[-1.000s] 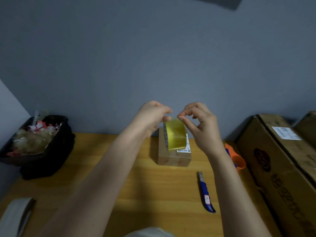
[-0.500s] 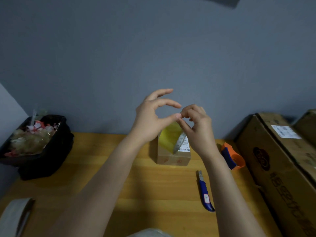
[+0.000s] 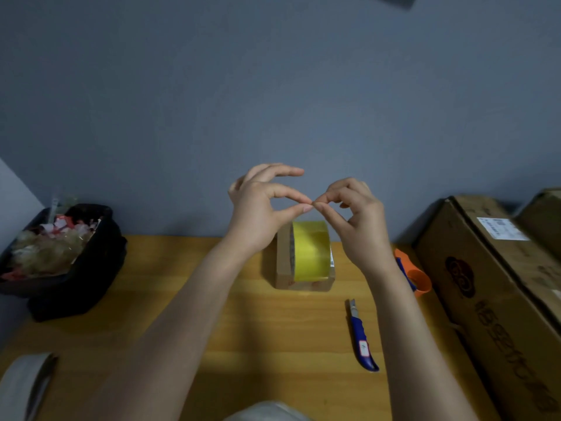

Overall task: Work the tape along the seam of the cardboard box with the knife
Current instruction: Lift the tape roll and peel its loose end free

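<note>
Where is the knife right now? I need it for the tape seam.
In the head view the knife lies untouched on the wooden table, right of centre, just in front of the small cardboard box.

A strip of translucent yellow packing tape [image 3: 311, 250] hangs upright in the air, pinched at its top edge where the thumb and forefinger tips of the left hand [image 3: 261, 211] and right hand [image 3: 355, 220] meet; behind it a small brown cardboard box [image 3: 285, 265] sits flat on the wooden surface [image 3: 258, 323], a white label partly visible on top; a blue-handled utility knife [image 3: 361, 338] lies untouched on the surface near the box, blade end pointing toward the wall.
</note>
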